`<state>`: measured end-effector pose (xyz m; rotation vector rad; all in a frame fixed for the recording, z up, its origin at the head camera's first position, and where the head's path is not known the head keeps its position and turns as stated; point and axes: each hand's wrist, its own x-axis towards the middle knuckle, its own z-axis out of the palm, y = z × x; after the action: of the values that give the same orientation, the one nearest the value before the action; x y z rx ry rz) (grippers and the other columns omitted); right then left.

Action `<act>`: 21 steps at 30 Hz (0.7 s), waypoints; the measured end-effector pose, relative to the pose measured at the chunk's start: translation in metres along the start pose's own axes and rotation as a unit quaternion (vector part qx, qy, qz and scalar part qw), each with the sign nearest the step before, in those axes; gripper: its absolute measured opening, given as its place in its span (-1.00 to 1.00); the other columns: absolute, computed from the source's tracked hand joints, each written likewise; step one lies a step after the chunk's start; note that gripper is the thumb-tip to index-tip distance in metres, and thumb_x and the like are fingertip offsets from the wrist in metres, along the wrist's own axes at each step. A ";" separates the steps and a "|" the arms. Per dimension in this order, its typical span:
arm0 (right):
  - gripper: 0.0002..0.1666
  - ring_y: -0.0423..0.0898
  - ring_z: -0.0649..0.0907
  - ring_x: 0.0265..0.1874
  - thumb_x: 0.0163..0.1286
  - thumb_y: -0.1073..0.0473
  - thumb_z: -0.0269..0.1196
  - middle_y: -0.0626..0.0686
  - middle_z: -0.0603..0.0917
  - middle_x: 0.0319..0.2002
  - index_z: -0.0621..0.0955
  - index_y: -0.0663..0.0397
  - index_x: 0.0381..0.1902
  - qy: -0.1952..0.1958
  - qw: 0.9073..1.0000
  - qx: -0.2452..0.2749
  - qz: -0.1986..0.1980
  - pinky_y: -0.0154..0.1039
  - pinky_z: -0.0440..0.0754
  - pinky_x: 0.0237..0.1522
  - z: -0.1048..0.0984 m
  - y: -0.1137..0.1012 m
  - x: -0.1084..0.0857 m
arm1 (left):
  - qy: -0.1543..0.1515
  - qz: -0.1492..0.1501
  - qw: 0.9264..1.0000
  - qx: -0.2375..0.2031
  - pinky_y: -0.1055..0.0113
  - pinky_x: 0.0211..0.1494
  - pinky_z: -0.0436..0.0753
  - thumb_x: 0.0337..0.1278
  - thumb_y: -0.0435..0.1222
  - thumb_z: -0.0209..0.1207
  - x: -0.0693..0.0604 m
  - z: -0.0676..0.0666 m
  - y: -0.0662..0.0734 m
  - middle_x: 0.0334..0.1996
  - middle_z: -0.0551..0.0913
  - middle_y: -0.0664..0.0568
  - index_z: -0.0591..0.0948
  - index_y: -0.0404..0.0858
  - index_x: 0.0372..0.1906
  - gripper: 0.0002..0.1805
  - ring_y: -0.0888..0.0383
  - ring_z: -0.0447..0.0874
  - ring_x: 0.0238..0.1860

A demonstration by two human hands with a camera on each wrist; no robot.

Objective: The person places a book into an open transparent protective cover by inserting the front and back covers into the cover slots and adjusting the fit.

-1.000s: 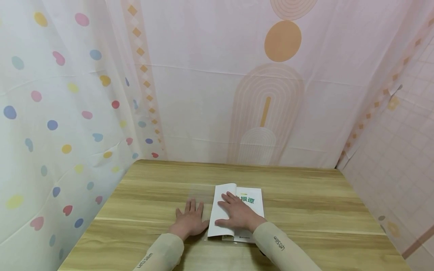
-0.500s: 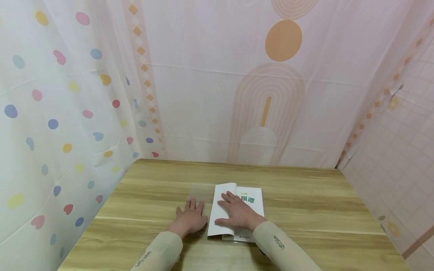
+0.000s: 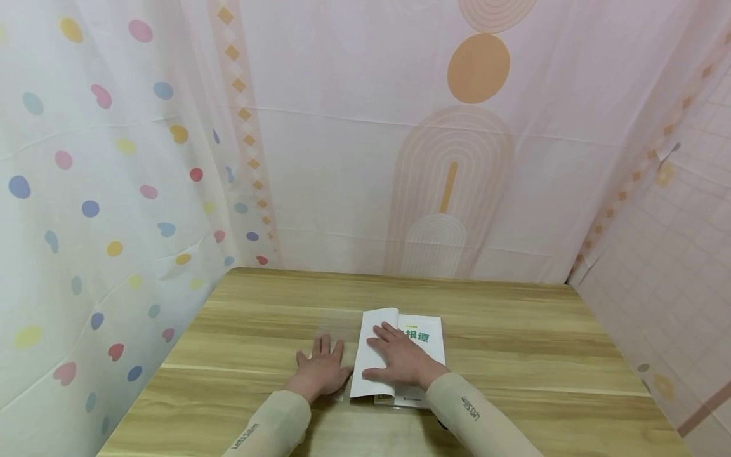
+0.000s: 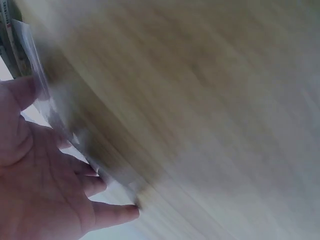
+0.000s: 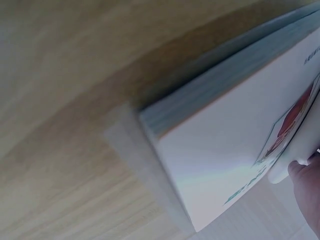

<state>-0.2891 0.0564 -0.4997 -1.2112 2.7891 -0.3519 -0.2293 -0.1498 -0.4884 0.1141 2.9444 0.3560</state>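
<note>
A white book (image 3: 429,358) with green characters on its front lies on the table. Its white flap (image 3: 364,358) is turned over to the left, with its left edge raised a little. My right hand (image 3: 400,360) rests on the flap with its fingers spread. Left of the book, my left hand (image 3: 322,373) presses on a thin clear plastic sheet (image 3: 337,322), fingers spread and thumb beside the flap's edge. In the right wrist view, a strip of clear plastic (image 5: 150,165) sticks out past the book's edge, and the book's page block (image 5: 225,75) shows.
The wooden table (image 3: 514,330) stretches out around the book on all sides. A patterned curtain (image 3: 342,190) hangs behind it. Further curtains hang at the left (image 3: 114,222) and right (image 3: 674,254).
My left thumb has drawn in slightly, then moved out again toward the flap's edge. The right hand, the flap and the book have stayed in place.
</note>
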 end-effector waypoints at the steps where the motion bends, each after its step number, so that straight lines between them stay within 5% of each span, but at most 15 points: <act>1: -0.07 0.11 0.11 0.51 0.35 -0.43 0.10 0.17 0.23 0.50 0.40 0.07 0.43 0.001 1.000 0.000 0.000 0.02 0.08 0.48 0.000 0.000 0.000 | -0.003 0.000 1.000 0.002 -0.54 0.26 0.04 0.40 -0.01 0.04 0.000 0.000 0.000 0.46 0.09 -0.45 0.30 -0.35 0.45 -0.30 -0.37 -0.04 0.49; 12: -0.07 0.12 0.12 0.51 0.35 -0.44 0.09 0.16 0.23 0.50 0.40 0.06 0.44 -0.001 1.000 -0.001 -0.003 0.04 0.10 0.47 -0.001 0.000 0.000 | 0.019 0.004 1.000 -0.022 -0.50 0.31 0.00 0.36 -0.09 -0.04 0.004 -0.001 -0.001 0.43 0.15 -0.47 0.35 -0.38 0.41 -0.36 -0.39 0.04 0.46; 21: -0.07 0.08 0.12 0.52 0.34 -0.45 0.10 0.14 0.24 0.50 0.41 0.04 0.43 -0.010 1.000 -0.007 0.005 0.00 0.10 0.48 -0.003 -0.001 0.000 | 0.045 0.010 0.999 0.009 -0.48 0.28 0.10 0.28 -0.02 0.08 0.005 -0.002 0.001 0.35 0.27 -0.49 0.45 -0.41 0.32 -0.33 -0.37 0.16 0.41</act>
<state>-0.2890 0.0558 -0.4969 -1.1972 2.7843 -0.3182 -0.2350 -0.1490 -0.4873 0.1333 3.0378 0.3459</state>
